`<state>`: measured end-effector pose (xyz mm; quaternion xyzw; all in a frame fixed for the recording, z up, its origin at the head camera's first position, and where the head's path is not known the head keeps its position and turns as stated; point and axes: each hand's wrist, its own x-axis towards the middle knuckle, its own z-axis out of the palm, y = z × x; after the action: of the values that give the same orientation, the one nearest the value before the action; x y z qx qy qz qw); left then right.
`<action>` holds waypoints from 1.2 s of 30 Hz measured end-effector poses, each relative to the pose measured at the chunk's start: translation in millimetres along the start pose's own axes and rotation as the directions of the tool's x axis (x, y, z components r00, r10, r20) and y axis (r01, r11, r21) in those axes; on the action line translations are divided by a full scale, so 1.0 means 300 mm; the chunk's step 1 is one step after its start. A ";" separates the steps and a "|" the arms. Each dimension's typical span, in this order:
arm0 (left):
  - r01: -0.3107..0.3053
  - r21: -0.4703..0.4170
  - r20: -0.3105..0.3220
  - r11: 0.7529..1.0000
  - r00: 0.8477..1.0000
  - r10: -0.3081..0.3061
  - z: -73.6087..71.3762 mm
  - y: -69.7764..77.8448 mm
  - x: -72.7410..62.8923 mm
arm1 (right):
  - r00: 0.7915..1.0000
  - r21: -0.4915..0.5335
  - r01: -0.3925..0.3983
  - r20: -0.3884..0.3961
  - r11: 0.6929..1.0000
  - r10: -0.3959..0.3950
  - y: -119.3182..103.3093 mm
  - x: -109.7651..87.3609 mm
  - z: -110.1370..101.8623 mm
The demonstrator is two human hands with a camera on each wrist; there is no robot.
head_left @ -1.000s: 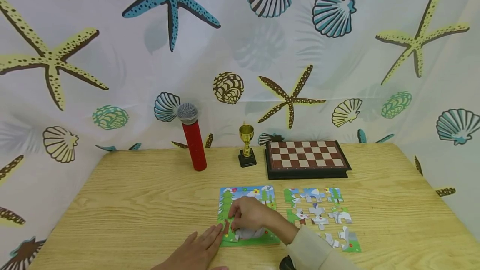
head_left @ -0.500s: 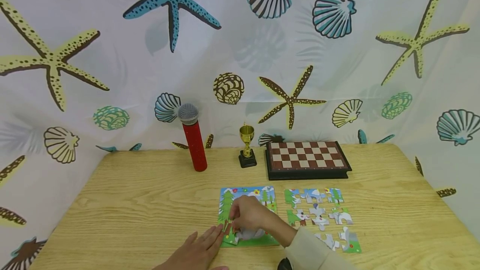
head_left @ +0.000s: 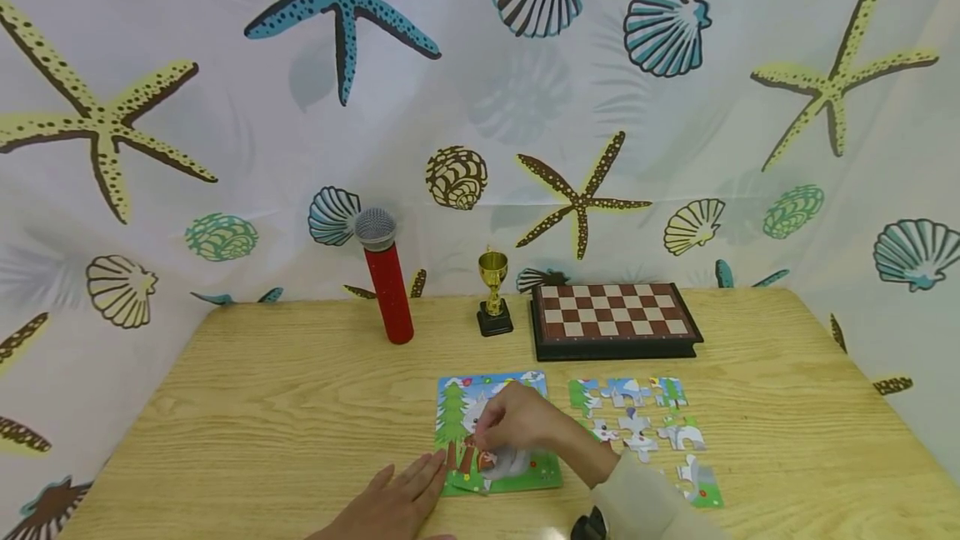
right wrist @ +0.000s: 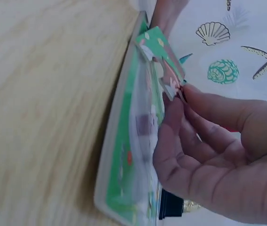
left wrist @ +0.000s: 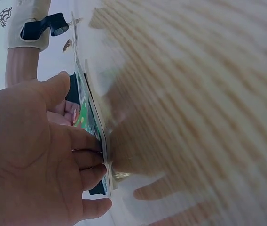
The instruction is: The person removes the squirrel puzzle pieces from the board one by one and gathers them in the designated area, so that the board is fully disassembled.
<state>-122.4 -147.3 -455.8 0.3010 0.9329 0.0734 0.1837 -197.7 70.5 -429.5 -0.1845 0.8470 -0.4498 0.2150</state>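
My right hand (head_left: 517, 419) pinches a jigsaw piece (right wrist: 154, 42) between thumb and fingertips, over the puzzle board. The piece is green with brown and white parts and tilts up from the board in the right wrist view. Beneath it lies the square puzzle board (head_left: 542, 477), printed with trees, sky, flowers and a grey animal, partly hidden by my right hand. On the board's left edge rest the fingertips of my left hand (head_left: 397, 500), its fingers straight. The left wrist view shows that hand's palm (left wrist: 25, 155) side-on, fingers at the board's edge.
Right of the board lie several loose jigsaw pieces (head_left: 638, 436) in rough rows, some hidden by the right sleeve (head_left: 637, 498). Behind stand a red microphone (head_left: 389, 290), a small gold trophy cup (head_left: 493, 269) and a checkered game box (head_left: 615, 315). A shell-print cloth (head_left: 420, 123) hangs at the back.
My right hand has moved slightly up and to the right, and the pinched piece has tilted up from the board's lower left. My left hand has stayed put.
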 end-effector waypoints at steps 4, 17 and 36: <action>0.009 -0.003 0.009 1.000 1.000 -0.009 0.000 0.002 0.001 | 0.998 0.028 0.013 0.054 1.000 -0.014 0.019 -0.021 -0.043; -0.007 0.005 0.017 1.000 1.000 0.007 -0.003 0.004 0.003 | 0.995 0.019 0.068 0.076 0.998 -0.069 0.092 -0.139 -0.162; 0.008 0.015 0.007 1.000 1.000 -0.008 -0.006 0.009 0.004 | 0.995 -0.067 0.062 0.083 0.996 -0.056 0.190 -0.259 -0.253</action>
<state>-122.5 -144.4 -454.0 0.2991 0.9339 0.0649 0.1850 -179.4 191.7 -424.1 -0.2350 0.8468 -0.4184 0.2294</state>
